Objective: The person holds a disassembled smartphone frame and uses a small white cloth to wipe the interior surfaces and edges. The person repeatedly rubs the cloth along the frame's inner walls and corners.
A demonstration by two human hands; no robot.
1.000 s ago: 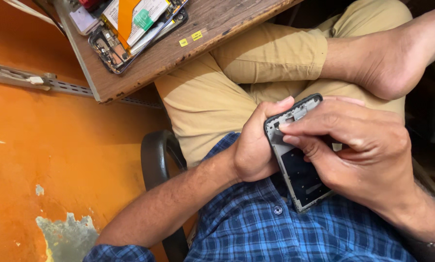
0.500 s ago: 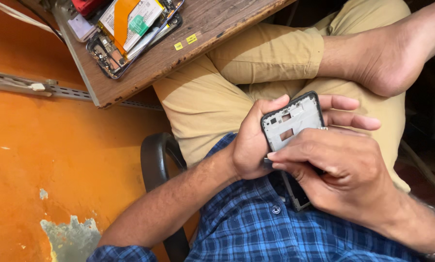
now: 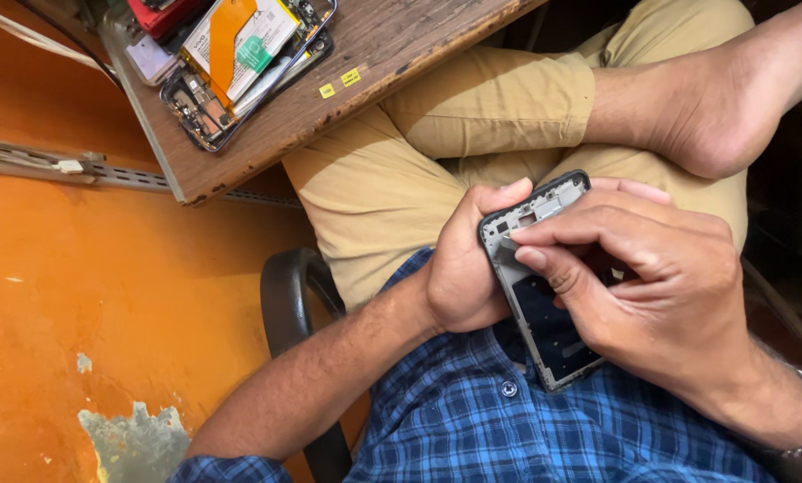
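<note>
Phone frame (image 3: 544,295) held over our lap, near the desk (image 3: 392,63).
Our left hand (image 3: 463,268) grips its left edge; right hand (image 3: 651,295) fingers (image 3: 544,237) pinch together at its top, likely freeing 1 small part; gentle pull needed.

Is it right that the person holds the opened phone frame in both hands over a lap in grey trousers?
Not quite: the trousers are tan, as the head view shows. The left hand and right hand do hold the opened phone frame over the lap.
</note>
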